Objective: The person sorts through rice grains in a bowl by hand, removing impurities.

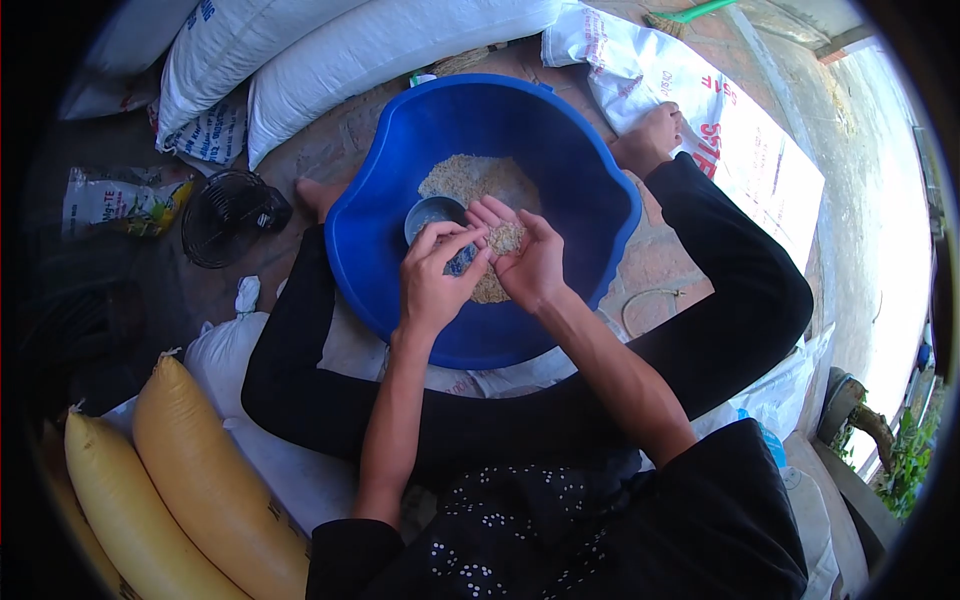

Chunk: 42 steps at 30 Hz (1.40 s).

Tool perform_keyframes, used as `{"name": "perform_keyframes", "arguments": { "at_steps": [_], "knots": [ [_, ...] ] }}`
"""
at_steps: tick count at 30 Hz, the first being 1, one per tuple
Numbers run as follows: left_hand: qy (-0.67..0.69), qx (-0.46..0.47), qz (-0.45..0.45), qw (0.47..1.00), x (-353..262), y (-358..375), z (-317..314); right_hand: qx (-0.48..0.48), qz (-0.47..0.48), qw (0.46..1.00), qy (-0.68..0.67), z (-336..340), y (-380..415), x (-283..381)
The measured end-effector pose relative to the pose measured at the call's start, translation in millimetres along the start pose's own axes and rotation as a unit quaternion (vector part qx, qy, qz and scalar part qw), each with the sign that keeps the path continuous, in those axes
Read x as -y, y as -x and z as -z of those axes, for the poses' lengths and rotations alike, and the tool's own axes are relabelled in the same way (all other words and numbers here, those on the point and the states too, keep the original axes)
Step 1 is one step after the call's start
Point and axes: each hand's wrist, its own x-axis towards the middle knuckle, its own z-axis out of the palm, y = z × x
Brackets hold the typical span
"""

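A big blue plastic tub (365,220) stands between my legs, with pale grain (455,180) spread over its bottom. Above it my right hand (532,265) is palm up and cupped, holding a small heap of grain (506,238). My left hand (435,275) is beside it, thumb and fingers pinched together at the edge of the right palm. Whatever is in that pinch is too small to make out. Below the hands, partly hidden by them, a round grey bowl (428,215) rests in the grain.
Full white sacks (330,70) lie behind the tub on the left. Yellow sacks (200,460) are at the lower left. A small black fan (235,218) and a plastic packet (125,203) lie on the left. A flat printed sack (745,165) is under my foot on the right.
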Motion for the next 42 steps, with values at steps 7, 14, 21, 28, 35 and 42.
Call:
{"name": "perform_keyframes", "arguments": {
  "at_steps": [7, 14, 21, 28, 35, 42],
  "knots": [
    [0.006, 0.001, 0.014, 1.0, 3.1, 1.8, -1.8, -0.007, -0.002, 0.999, 0.031, 0.5, 1.0, -2.4],
    [-0.004, 0.004, 0.017, 1.0, 7.4, 0.2, -1.5, -0.007, -0.004, 0.999, 0.046, -2.2, 3.1, -1.4],
    [0.088, 0.05, 0.122, 0.987, 9.6, 2.5, -1.5, -0.001, -0.018, 0.999, 0.047, -2.4, 4.0, -1.4],
    [0.319, 0.036, 0.265, 0.909, 22.0, 6.7, -13.6, -0.001, -0.021, 0.999, 0.033, -4.5, 5.6, -2.1],
    [0.385, 0.066, 0.326, 0.861, 20.6, 4.8, -5.5, 0.006, -0.027, 1.0, 0.011, -4.1, 5.3, -1.8],
    [0.402, 0.056, 0.331, 0.852, 29.7, 11.2, -6.1, 0.023, -0.031, 0.999, -0.003, 5.5, -1.4, -6.9]
  ]
}}
